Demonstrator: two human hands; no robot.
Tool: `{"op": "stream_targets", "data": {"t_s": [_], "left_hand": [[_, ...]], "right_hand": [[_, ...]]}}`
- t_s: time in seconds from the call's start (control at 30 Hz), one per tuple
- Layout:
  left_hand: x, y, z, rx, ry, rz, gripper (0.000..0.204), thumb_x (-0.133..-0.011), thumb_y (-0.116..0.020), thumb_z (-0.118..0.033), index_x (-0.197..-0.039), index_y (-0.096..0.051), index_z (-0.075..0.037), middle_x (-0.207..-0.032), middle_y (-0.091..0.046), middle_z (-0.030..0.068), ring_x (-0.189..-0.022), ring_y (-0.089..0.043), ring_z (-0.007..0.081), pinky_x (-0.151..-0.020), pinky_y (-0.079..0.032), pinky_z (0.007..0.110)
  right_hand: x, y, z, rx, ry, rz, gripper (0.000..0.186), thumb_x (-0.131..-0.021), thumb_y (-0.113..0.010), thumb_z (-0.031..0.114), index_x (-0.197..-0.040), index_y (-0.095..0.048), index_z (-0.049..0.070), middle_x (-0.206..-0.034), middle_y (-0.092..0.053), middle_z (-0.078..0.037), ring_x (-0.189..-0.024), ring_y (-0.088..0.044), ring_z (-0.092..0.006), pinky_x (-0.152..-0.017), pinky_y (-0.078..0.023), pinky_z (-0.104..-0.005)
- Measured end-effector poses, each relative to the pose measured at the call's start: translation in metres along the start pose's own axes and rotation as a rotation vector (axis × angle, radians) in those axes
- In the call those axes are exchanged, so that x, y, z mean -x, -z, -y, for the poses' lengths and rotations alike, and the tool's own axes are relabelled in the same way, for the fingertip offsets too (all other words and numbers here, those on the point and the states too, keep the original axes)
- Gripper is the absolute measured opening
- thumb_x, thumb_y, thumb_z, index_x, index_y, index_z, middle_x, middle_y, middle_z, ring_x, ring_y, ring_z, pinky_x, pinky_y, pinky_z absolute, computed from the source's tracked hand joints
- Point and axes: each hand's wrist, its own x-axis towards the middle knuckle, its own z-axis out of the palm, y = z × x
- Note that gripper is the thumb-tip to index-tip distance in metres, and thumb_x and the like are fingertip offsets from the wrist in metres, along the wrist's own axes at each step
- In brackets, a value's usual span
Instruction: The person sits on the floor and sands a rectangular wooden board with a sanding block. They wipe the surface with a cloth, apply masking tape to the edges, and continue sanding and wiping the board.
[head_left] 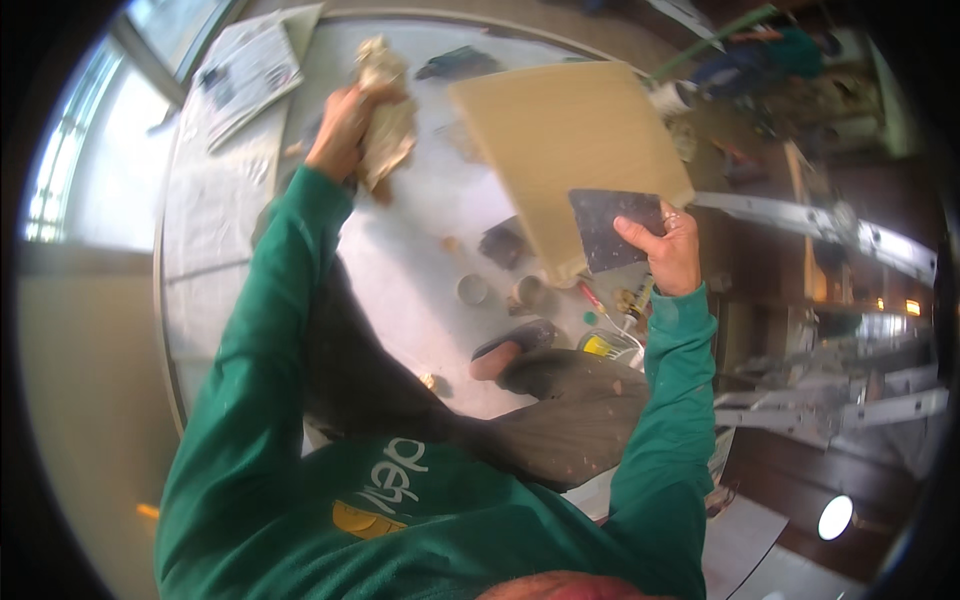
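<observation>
Left hand (345, 130): fingers closed round crumpled brown paper (388, 130), far left, above the pale floor (400, 285); fingertips partly hidden, slight blur. Right hand (675, 250): pinching a dark plate (605, 225) by its right side, thumb on the upper face, fingers mostly behind; can't tell if they also grip the tan board (570, 125). Dark plate sits right of center, overlapping the near right part of the tan board in view; contact unclear.

Doing it well (judgement): hold the dark plate firmly near its edge, thumb flat, so its left edge stays free and doesn't wobble. Gather loose folds of the crumpled brown paper into the palm so nothing trails. Best to hold the 2 hands well apart, and watch the 2 cups (472, 289) and the red-handled tool (590, 294) on the near side.

Orientation: dark plate reaches left from the thumb, face up toward the camera; nearly square, long axis, if any, left-right. Crumpled brown paper: long axis near-far, narrow end near. Tan board: long axis near-far, near end slanting right; tilt can't be judged.
</observation>
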Motion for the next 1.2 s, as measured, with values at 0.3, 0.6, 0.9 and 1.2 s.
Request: {"op": "stream_targets", "data": {"t_s": [0.3, 0.6, 0.9, 1.2], "left_hand": [[-0.05, 0.019, 0.09, 0.266, 0.138, 0.178, 0.022, -0.081, -0.058, -0.003, -0.099, -0.057, 0.01, -0.085, -0.066, 0.0186, -0.067, -0.068, 0.0275, -0.06, -0.059, 0.038], [-0.001, -0.06, 0.135, 0.565, 0.401, -0.121, 0.021, -0.085, -0.054, -0.009, -0.097, -0.06, 0.007, -0.083, -0.068, 0.0187, -0.068, -0.07, 0.0279, -0.064, -0.06, 0.039], [0.011, -0.08, 0.127, 0.713, 0.593, -0.097, 0.018, -0.087, -0.045, -0.01, -0.082, -0.061, -0.003, -0.08, -0.066, 0.0151, -0.067, -0.065, 0.0253, -0.063, -0.055, 0.037], [0.009, -0.07, 0.116, 0.799, 0.634, 0.012, 0.017, -0.083, -0.048, -0.009, -0.084, -0.064, -0.003, -0.08, -0.068, 0.013, -0.067, -0.064, 0.0241, -0.064, -0.054, 0.034]], "right_hand": [[-0.18, -0.086, -0.036, 0.124, 0.175, 0.042, 0.028, -0.081, -0.077, 0.01, -0.105, -0.069, -0.002, -0.093, -0.074, -0.009, -0.082, -0.068, -0.0157, -0.077, -0.053, -0.031], [-0.291, -0.123, -0.058, 0.228, 0.095, 0.145, 0.034, -0.079, -0.081, 0.011, -0.108, -0.069, -0.003, -0.094, -0.074, -0.009, -0.082, -0.067, -0.0155, -0.078, -0.052, -0.0303], [-0.309, -0.13, -0.051, 0.176, 0.026, 0.279, 0.055, -0.08, -0.082, 0.009, -0.126, -0.059, -0.01, -0.109, -0.071, -0.011, -0.094, -0.067, -0.016, -0.086, -0.052, -0.0279], [-0.324, -0.13, -0.054, 0.347, 0.086, 0.23, 0.071, -0.076, -0.085, 0.014, -0.135, -0.053, -0.011, -0.114, -0.069, -0.016, -0.099, -0.067, -0.0197, -0.091, -0.052, -0.0292]]}}
